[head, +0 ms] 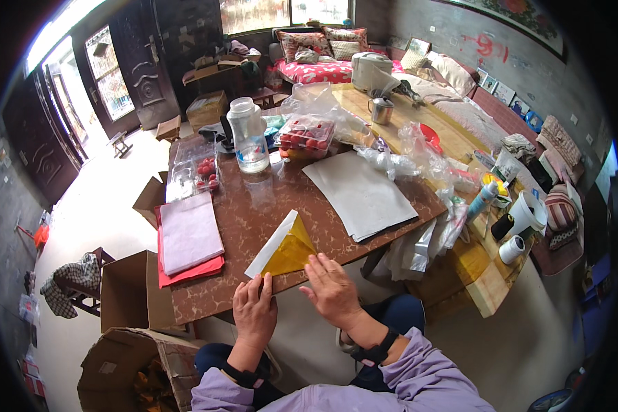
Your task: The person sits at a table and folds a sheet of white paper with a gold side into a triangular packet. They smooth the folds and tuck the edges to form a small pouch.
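A sheet of gold paper with a white border (pixel 290 248), folded into a triangle, lies flat near the front edge of the brown marbled table (pixel 237 216). The fingertips of my left hand (pixel 256 309) touch its lower left corner. My right hand (pixel 332 288) rests its fingers on the lower right corner, fingers nearly straight. Neither hand grips the paper; both press from above. To the left lies a stack of pale pink paper (pixel 191 234) on top of red sheets (pixel 206 272). A stack of white-grey paper (pixel 359 193) is to the right.
Behind the paper stand a clear plastic bottle (pixel 248 136) and plastic boxes of red fruit (pixel 305 138). Plastic bags (pixel 412 149) clutter the right side, near a wooden table (pixel 486 288) with thread spools (pixel 512 250). Cardboard boxes (pixel 126 288) stand at the left; one (pixel 134 360) holds gold pieces.
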Available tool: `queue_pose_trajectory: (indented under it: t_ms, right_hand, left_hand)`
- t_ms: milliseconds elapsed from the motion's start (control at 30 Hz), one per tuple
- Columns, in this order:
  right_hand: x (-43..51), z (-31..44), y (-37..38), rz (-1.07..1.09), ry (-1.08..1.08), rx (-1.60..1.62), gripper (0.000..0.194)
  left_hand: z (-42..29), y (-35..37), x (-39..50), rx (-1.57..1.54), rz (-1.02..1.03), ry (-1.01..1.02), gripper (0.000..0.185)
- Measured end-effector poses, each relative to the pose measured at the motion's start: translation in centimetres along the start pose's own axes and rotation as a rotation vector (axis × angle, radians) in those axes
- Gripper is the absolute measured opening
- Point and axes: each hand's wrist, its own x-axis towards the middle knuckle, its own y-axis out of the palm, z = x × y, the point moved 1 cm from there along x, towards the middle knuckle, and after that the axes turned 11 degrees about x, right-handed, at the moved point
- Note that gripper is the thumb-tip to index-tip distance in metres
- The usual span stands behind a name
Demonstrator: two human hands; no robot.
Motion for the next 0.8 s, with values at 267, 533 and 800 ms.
queue_pose_trajectory:
  t_ms: [267, 533, 800]
  right_hand:
    - [2.7, 4.9, 5.7, -0.022, -0.043, 0.323, 0.056]
    - [0.4, 0.9, 3.3, 0.049, -0.107, 0.144, 0.051]
    - [-0.4, -0.1, 1.8, 0.002, -0.069, 0.115, 0.047]
  left_hand:
    - [0.5, 0.9, -0.6, -0.046, 0.026, 0.005, 0.061]
    - [0.6, 1.0, -0.6, 0.009, -0.007, 0.004, 0.068]
    - [0.6, -0.2, -0.3, -0.001, 0.004, 0.003, 0.065]
